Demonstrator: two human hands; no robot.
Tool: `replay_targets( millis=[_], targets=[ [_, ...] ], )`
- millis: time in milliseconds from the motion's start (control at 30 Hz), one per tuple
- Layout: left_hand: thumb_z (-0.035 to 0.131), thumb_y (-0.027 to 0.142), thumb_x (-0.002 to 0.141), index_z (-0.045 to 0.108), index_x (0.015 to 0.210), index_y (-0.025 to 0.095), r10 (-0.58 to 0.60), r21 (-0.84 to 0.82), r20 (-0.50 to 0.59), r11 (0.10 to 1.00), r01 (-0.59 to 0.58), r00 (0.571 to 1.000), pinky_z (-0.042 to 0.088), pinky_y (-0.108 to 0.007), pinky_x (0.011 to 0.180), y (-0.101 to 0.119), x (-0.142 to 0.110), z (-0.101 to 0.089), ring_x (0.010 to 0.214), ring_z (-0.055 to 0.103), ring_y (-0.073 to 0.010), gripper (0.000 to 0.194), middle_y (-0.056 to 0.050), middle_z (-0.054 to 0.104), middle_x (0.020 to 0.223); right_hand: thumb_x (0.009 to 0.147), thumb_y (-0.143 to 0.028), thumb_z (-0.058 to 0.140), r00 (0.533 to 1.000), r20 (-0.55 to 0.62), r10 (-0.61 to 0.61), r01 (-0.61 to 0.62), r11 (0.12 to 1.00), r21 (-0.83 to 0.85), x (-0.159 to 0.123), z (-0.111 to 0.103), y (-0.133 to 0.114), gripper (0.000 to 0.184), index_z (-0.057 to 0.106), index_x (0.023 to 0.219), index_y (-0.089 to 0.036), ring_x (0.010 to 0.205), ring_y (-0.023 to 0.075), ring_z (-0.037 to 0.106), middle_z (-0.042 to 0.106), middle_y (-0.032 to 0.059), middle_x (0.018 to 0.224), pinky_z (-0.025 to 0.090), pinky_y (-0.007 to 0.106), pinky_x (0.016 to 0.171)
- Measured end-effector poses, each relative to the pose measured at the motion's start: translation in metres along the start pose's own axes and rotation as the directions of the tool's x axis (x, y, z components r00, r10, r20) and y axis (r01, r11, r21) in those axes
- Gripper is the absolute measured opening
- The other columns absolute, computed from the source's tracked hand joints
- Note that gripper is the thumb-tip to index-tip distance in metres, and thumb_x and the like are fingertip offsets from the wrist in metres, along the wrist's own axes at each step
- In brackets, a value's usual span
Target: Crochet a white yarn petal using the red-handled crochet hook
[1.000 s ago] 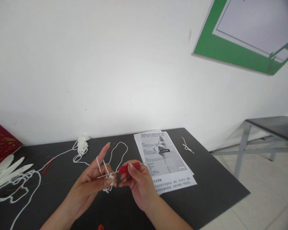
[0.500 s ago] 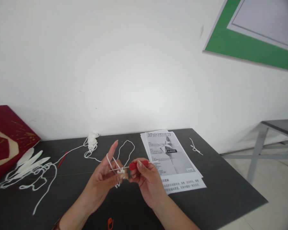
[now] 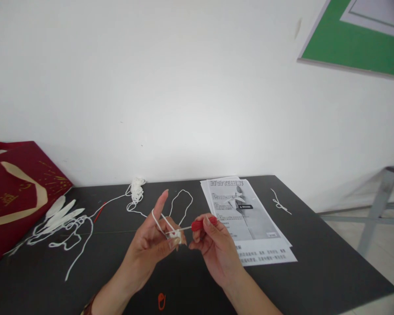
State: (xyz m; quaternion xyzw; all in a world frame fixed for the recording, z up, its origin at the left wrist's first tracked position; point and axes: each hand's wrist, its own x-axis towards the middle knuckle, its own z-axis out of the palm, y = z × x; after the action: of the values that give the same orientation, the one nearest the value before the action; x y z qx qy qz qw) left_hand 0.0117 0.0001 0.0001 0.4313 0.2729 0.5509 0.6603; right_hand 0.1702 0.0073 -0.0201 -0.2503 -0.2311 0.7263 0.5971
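My left hand (image 3: 153, 245) is raised over the black table (image 3: 315, 271), its forefinger pointing up with white yarn (image 3: 157, 218) looped over it. Thumb and other fingers pinch a small white crocheted piece (image 3: 175, 235). My right hand (image 3: 216, 249) grips a red-handled crochet hook (image 3: 202, 224), whose metal tip points left into that piece. The yarn trails back in a loop to a small white tangle (image 3: 136, 190) near the wall.
Printed instruction sheets (image 3: 249, 218) lie right of my hands. A short knotted yarn scrap (image 3: 280, 202) rests further right. White crocheted petals (image 3: 61, 210) and loose yarn lie at left beside a red bag (image 3: 13, 192). An orange stitch marker (image 3: 161, 301) sits near the front edge.
The view has swung left, bringing the red bag in. My right hand has drawn the hook back to the right; the left hand keeps its pinch on the piece.
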Motion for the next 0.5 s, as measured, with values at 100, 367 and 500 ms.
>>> replay_targets(
  millis=[100,367,500],
  targets=[
    [0.072,0.02,0.081,0.017,0.152,0.038,-0.013,-0.009,0.021,1.0,0.013,1.0,0.043,-0.028,0.065,-0.0002,-0.0004,0.0001,0.069,0.057,-0.0155,0.092,0.001,0.064,0.074,0.08,-0.032,0.076,1.0,0.018,-0.017,0.017,1.0,-0.007,-0.0006,-0.0007,-0.0016,0.018,0.071,0.082,-0.015,0.056,0.0098,0.059,0.067,0.0004,0.066,0.06,0.022,0.052],
    [0.068,0.018,0.084,0.016,0.152,0.037,-0.004,0.015,0.035,1.0,0.004,0.999,0.041,-0.027,0.065,-0.0013,-0.0022,-0.0007,0.068,0.056,-0.0149,0.088,0.001,0.065,0.073,0.081,-0.033,0.074,0.996,0.037,-0.083,0.085,0.995,-0.061,-0.0018,-0.0008,-0.006,0.018,0.07,0.078,-0.016,0.053,0.0091,0.055,0.063,-0.0015,0.061,0.057,0.022,0.051],
    [0.067,0.016,0.085,0.016,0.152,0.037,0.011,0.036,0.047,0.999,-0.012,0.999,0.042,-0.028,0.066,0.001,-0.0028,0.0,0.069,0.057,-0.0153,0.087,0.001,0.066,0.073,0.081,-0.033,0.074,0.989,0.04,-0.145,0.149,0.983,-0.109,-0.0022,-0.0011,-0.0096,0.018,0.069,0.076,-0.017,0.052,0.01,0.058,0.066,-0.0013,0.063,0.058,0.025,0.053]
  ],
)
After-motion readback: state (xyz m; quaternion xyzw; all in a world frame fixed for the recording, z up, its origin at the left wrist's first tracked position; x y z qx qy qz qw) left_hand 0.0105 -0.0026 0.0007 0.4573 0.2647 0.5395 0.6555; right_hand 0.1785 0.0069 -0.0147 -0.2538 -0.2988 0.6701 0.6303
